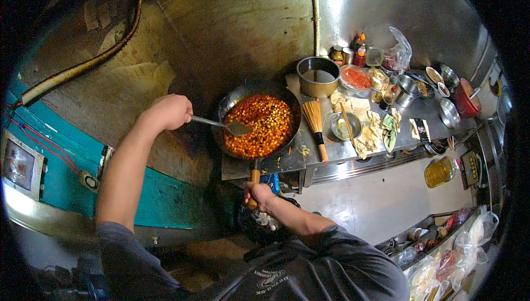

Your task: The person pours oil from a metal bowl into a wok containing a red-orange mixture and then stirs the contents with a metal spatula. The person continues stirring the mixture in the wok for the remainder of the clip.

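Note:
A dark wok point(296, 106) with a wooden handle point(255, 175) is at the left end of the steel counter. Diced food in glossy reddish-orange sauce point(265, 125) fills its bottom. My left hand point(172, 111) grips the metal shaft of a ladle or spatula point(207, 121), whose head rests in the left part of the food. Closer to my body, my right hand point(257, 195) is closed around the wok's handle. Just right of the wok lie a bamboo wok brush point(313, 118) and a small metal bowl point(347, 132) with a wooden stick across it.
On the counter point(290, 166) stand a deep pot of liquid point(318, 78), shredded orange food in a bowl point(356, 78), sauce bottles point(360, 54), crumpled cloths point(370, 131), steel containers point(406, 92) and a red bowl point(468, 100). An oil jug point(439, 172) is at right. A pipe point(83, 67) crosses the left side.

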`<state>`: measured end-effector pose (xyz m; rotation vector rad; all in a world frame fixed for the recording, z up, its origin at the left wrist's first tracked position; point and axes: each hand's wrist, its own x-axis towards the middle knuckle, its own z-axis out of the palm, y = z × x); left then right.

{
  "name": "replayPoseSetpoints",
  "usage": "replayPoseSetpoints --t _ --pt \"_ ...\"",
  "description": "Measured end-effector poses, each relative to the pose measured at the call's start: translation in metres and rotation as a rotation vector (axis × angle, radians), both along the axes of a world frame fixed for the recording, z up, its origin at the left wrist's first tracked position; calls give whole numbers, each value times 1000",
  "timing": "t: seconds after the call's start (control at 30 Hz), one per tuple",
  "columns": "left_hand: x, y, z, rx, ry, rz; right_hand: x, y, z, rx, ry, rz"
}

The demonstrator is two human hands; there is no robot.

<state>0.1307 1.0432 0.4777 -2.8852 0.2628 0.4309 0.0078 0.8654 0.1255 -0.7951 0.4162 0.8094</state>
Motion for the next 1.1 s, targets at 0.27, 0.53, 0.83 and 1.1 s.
replayPoseSetpoints --t 0.27,0.53,0.83,1.1 --pt "80 -59 -8 551 232 -70 -4 2 -2 -31 28 -28" --pt "98 7 -138 -29 369 35 -6 -4 -3 27 -16 -17" --pt "68 -10 -226 -254 -90 141 -2 -12 -7 -1 34 -20" --pt "42 -8 -149 171 -328 -458 -1 -11 -8 13 -2 -20"
